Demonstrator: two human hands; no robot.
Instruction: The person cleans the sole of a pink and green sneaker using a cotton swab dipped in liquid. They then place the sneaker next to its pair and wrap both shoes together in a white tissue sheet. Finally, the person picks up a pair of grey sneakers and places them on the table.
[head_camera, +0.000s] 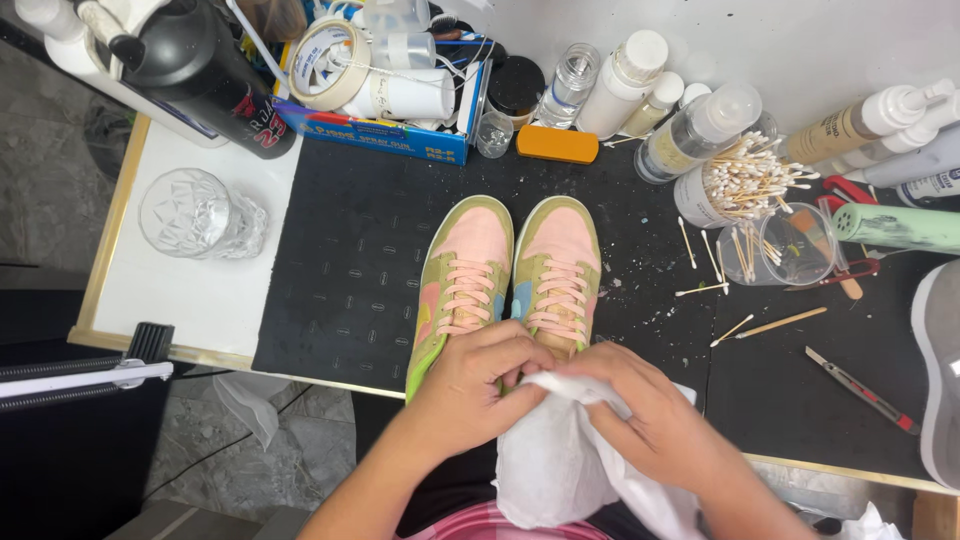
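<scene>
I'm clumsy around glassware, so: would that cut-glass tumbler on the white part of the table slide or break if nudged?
The glass tumbler looks thick-walled, so probably heavy for its size. Standing upright on a wide base, it seems unlikely to tip. On the smooth white tabletop it might slide, and being glass, a fall could shatter it.

White cloth (560, 450) under the fingers (520, 362); just beyond them, olive-green shoes (510, 275) with pink toes and laces, on a black mat (350, 270), paint-speckled. Orange block (557, 144) farther off.
</scene>
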